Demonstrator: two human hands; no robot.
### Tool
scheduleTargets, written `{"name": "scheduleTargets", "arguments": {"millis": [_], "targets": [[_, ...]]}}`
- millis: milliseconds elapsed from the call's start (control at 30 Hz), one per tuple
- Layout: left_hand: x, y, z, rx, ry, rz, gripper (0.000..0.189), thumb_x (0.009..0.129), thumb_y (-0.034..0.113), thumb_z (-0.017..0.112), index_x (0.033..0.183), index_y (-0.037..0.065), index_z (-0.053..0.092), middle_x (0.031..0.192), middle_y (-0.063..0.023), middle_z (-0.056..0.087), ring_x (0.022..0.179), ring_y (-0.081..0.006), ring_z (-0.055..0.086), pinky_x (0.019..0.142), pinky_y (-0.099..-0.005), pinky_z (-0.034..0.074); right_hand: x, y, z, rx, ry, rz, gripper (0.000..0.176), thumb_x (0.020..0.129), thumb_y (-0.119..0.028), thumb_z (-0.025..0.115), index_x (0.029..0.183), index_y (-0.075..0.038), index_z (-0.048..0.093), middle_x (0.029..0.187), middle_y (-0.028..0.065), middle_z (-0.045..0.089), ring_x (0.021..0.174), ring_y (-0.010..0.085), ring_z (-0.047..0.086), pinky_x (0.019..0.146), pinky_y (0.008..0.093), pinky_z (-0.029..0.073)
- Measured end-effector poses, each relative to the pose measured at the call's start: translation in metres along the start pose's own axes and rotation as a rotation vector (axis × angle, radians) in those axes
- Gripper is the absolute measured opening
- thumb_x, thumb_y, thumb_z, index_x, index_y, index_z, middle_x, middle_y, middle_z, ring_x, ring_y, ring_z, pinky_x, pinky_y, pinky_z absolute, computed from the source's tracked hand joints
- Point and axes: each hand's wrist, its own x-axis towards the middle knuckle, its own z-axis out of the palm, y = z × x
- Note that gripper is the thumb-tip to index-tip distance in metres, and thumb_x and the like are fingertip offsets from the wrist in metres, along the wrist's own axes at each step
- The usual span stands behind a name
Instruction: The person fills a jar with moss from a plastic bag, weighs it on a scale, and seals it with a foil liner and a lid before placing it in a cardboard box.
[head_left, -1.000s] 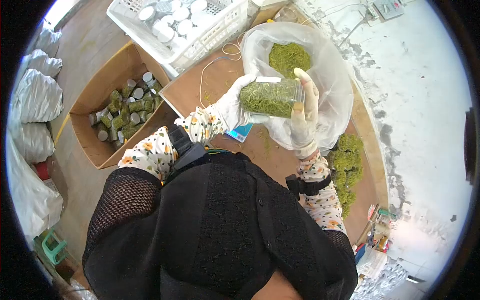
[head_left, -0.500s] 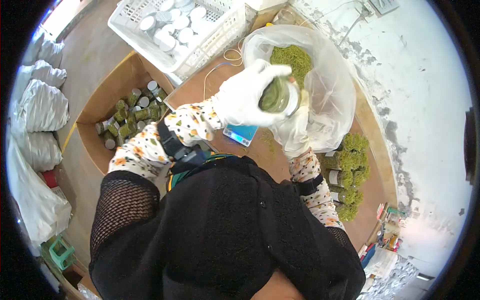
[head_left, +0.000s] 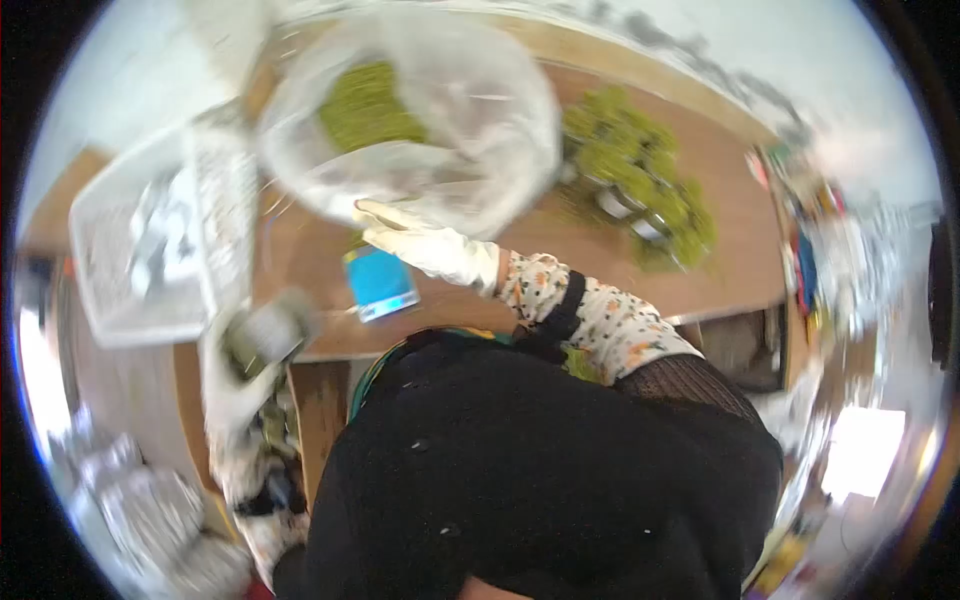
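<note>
A clear jar of green dried herb with a pale lid (head_left: 272, 332) is in my gloved left hand (head_left: 228, 375), over the table's left edge; motion blurs it. My right hand (head_left: 430, 250), also in a white glove, holds nothing. Its fingers stretch out between the blue digital scale (head_left: 380, 282) and the front of a large clear plastic bag (head_left: 500, 130). Loose green herb (head_left: 372, 105) lies inside that bag.
Several open jars heaped with herb (head_left: 635, 170) stand on the right of the brown table (head_left: 560, 270). A white plastic crate (head_left: 225, 230) with white lids is at left. Below my left hand is a box partly hidden by my arm. Silvery sacks (head_left: 150, 510) lie at lower left.
The view has turned to the right. My left hand has carried the jar away from the bag to the table's left edge. My right hand has let go of the jar and opened.
</note>
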Motion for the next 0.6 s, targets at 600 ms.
{"name": "scheduleTargets", "arguments": {"millis": [600], "targets": [[-0.026,-0.127,-0.089,0.846,0.572,-0.105,0.082,0.077,0.011,0.077,0.149,0.009,0.038,0.139,-0.0216,0.044,0.127,-0.0351,0.046,0.103,-0.0436,0.043,-0.349,0.043,-0.219,-1.470,1.420,0.810,0.073,0.075,-0.038,0.077,0.135,-0.007,0.050,0.149,0.0235,0.038,0.132,0.0465,0.040,0.108,0.0502,0.038]]}}
